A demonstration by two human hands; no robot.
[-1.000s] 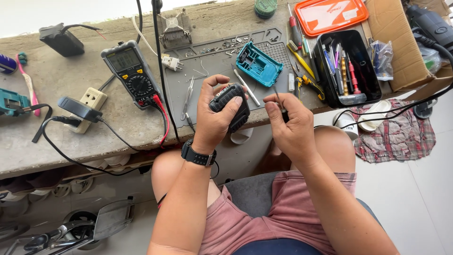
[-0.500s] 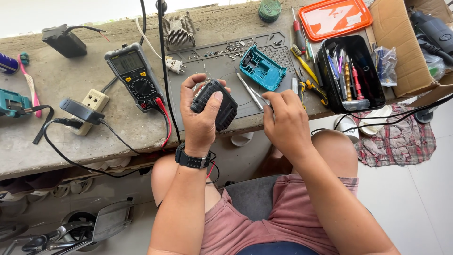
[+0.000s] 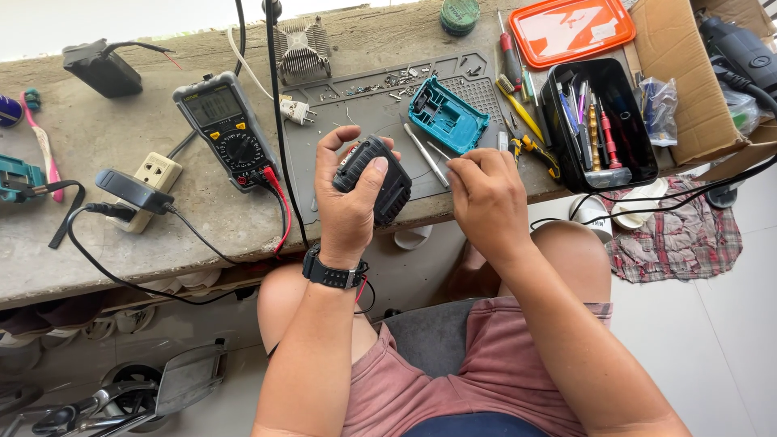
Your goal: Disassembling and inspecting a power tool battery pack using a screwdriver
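Black battery pack (image 3: pixel 375 178) gripped in left hand (image 3: pixel 350 206), right hand (image 3: pixel 486 198) perhaps pinching tweezers.

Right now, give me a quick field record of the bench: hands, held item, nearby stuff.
left hand: gripping a black battery pack, raised over the grey work mat
right hand: fingers pinched at the mat's front edge, beside thin metal tools; what they pinch is too small to tell
teal casing: lying on the mat
multimeter: left of the mat, red lead attached
black tool tray: right, holding screwdrivers
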